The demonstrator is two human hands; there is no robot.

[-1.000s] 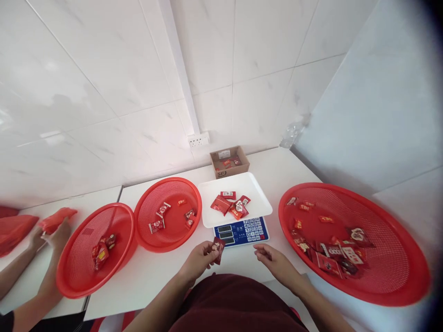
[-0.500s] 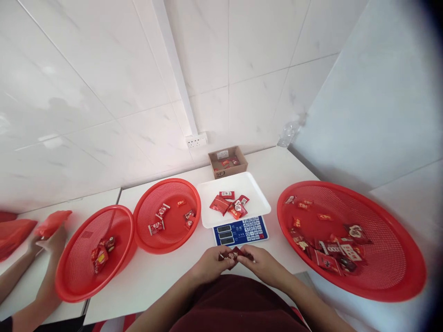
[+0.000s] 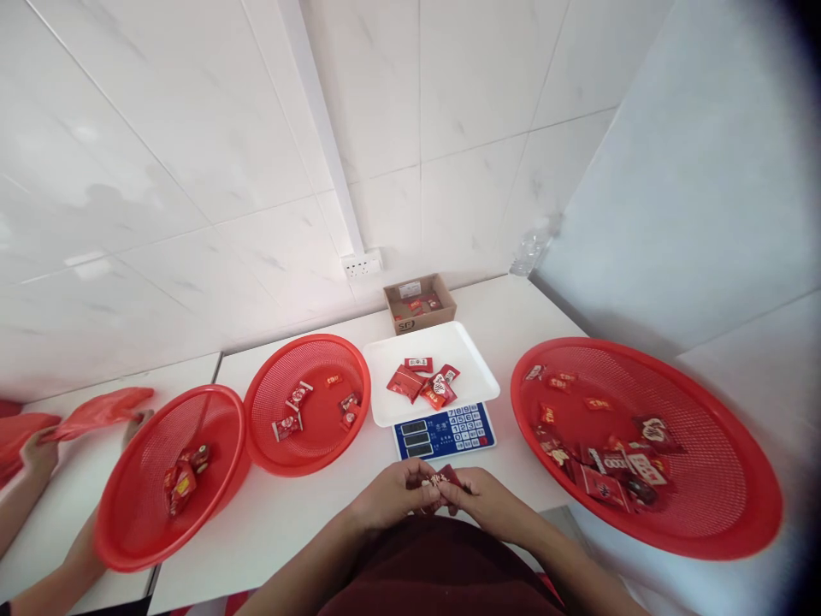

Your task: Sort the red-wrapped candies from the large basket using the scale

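Packet point(image 3: 445, 480): dark red, pinched between both hands, low over the front edge of the desk point(image 3: 288, 505). Fingers hide much of it; can't tell if the wrapper is intact.
Left hand point(image 3: 394, 494): fingers curled in, thumb and forefinger pressed together on the packet's left end.
Right hand point(image 3: 486, 498): similar pinch on the right end, thumb across the face, remaining fingers tucked under.
Grip: light pressure at the ends is the safer bet. Wrapper looks thin and slick; squeezing mid-body could crush it or make it slip.
Thumbs: moving both toward the ends would leave more of the print in sight.
Scale point(image 3: 445, 432): just past the knuckles. Low wrists should avoid bumping its keys. Display windows look dark, no digits legible.
Tray point(image 3: 478, 389): white, on top of the scale, loose packets point(image 3: 405, 382) grouped around its middle. Best not to nudge its front edge.
Big basket point(image 3: 711, 462): red, sticks out past the desk's right edge, contents mostly toward its near side. Right elbow tucked in would give it room.
Carton point(image 3: 420, 322): behind the tray, near the desk's back edge, small packets inside; well apart from the hands.
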